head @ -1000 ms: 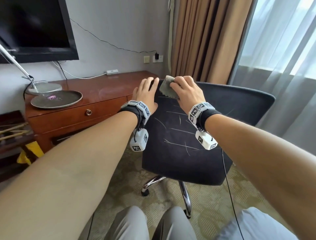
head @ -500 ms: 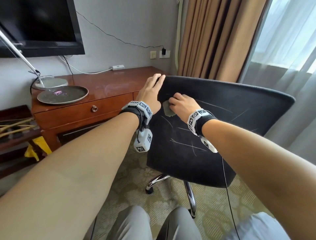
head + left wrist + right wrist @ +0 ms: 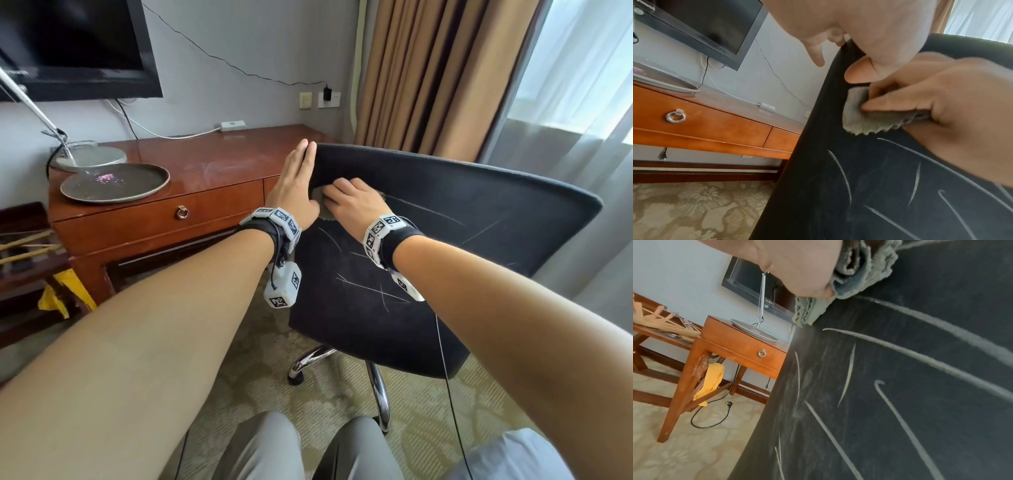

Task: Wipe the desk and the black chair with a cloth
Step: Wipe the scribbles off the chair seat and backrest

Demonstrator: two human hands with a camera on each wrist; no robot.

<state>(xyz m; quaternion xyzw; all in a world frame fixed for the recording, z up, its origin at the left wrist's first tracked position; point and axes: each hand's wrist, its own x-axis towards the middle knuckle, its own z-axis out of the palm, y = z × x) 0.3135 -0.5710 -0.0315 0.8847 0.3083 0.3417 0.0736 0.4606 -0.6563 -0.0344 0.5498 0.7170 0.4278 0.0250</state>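
A black chair (image 3: 445,240) streaked with pale chalk-like lines stands before me, its back facing me. My right hand (image 3: 337,192) grips a bunched grey-green cloth (image 3: 320,198) and presses it on the upper left of the chair back. The cloth (image 3: 869,120) sits under the right hand (image 3: 941,100); folds of cloth (image 3: 859,272) also bulge below the palm (image 3: 801,269). My left hand (image 3: 298,181) lies against the chair's left edge with fingers straight, thumb (image 3: 857,73) on the front. The brown wooden desk (image 3: 212,164) stands behind the chair on the left.
A round metal tray (image 3: 114,183) and a lamp base (image 3: 90,157) sit on the desk's left end, under a wall TV (image 3: 75,48). A low rack with wooden hangers (image 3: 24,246) stands at far left. Curtains (image 3: 428,75) hang behind the chair. My knees are at the bottom.
My right hand has slid the cloth from the chair's top edge down and left across the back. My left hand has shifted to the chair's left edge.
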